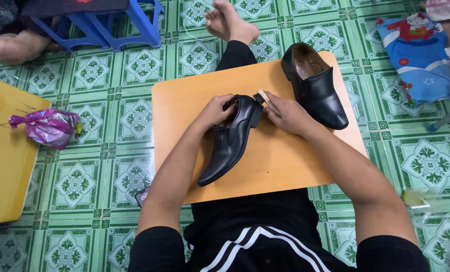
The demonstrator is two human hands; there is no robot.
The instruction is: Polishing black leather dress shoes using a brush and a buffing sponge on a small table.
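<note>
A black leather shoe (230,141) lies on its side on a small tan board (280,161) across my lap, toe pointing toward me. My left hand (216,112) grips its heel opening. My right hand (285,115) holds a small wooden-handled brush (263,97) with dark bristles against the shoe's heel. A second black shoe (315,85) stands upright at the board's far right corner, untouched.
The floor has green patterned tiles. A yellow table (3,156) stands at the left with a purple plastic bag (46,127) on it. A blue plastic stool (114,22) and another person's leg are at the back left. A blue printed cloth (419,53) lies at the right.
</note>
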